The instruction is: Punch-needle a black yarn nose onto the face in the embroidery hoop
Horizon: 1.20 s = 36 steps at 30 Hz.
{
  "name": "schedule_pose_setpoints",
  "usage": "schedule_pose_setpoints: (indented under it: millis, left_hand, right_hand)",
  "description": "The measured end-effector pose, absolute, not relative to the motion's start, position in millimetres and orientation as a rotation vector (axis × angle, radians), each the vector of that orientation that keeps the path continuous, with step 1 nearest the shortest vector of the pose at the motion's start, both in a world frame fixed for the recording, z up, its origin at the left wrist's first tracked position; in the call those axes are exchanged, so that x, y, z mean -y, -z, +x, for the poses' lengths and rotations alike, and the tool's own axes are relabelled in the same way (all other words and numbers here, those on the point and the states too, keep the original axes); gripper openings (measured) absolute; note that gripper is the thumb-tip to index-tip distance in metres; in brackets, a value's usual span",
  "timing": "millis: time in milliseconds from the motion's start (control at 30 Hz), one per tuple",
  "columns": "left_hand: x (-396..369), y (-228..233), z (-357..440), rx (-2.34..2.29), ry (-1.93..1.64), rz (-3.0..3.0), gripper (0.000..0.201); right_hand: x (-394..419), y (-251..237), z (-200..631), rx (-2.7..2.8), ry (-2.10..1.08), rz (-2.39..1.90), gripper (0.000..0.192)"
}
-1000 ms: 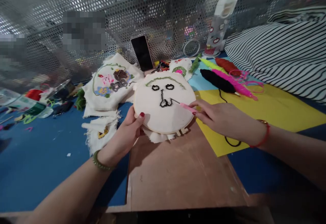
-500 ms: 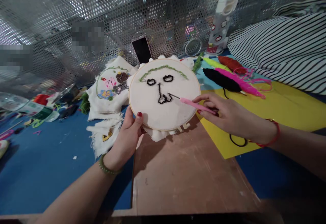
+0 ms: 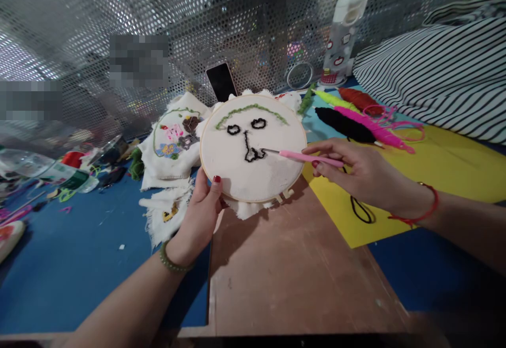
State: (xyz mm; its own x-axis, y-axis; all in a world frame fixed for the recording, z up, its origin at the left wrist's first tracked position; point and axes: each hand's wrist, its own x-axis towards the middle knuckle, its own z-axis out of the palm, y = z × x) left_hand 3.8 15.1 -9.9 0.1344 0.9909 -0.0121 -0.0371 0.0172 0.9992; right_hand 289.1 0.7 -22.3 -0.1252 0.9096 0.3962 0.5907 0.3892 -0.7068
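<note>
My left hand [image 3: 203, 208] grips the lower left rim of a round embroidery hoop [image 3: 237, 174], thumb in front and the other fingers mostly behind. White cloth is stretched in the hoop, tilted toward me. It carries a green stitched arc and black outlines of two eyes, a nose line and a mouth. In my right hand [image 3: 348, 171] is a pink-handled punch needle [image 3: 294, 155], pinched between thumb and fingers. Its thin metal tip meets the cloth at the right end of the black mouth stitching. Black yarn [image 3: 360, 212] hangs in a loop below my right hand.
Embroidered cloths [image 3: 169, 166] lie left of the hoop, near a plastic bottle [image 3: 47, 168]. A phone [image 3: 221, 81] leans on the perforated metal screen behind. Yarn bundles [image 3: 343, 125], a yellow sheet [image 3: 446, 163], a clear bottle [image 3: 342, 39] and striped fabric [image 3: 435, 68] are right.
The punch needle has swung to a more level angle, with its tip a little lower on the cloth. My right hand has shifted slightly right. My left hand keeps hold of the hoop.
</note>
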Motion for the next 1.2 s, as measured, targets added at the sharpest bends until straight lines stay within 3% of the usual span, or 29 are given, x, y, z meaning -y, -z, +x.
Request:
schedule_pose_setpoints:
  millis: [1200]
  left_hand:
    - [-13.0, 10.7, 4.4, -1.071, -1.148, 1.272, 0.062]
  right_hand:
    - [4.9, 12.5, 288.5, 1.658, -0.202, -1.153, 0.012]
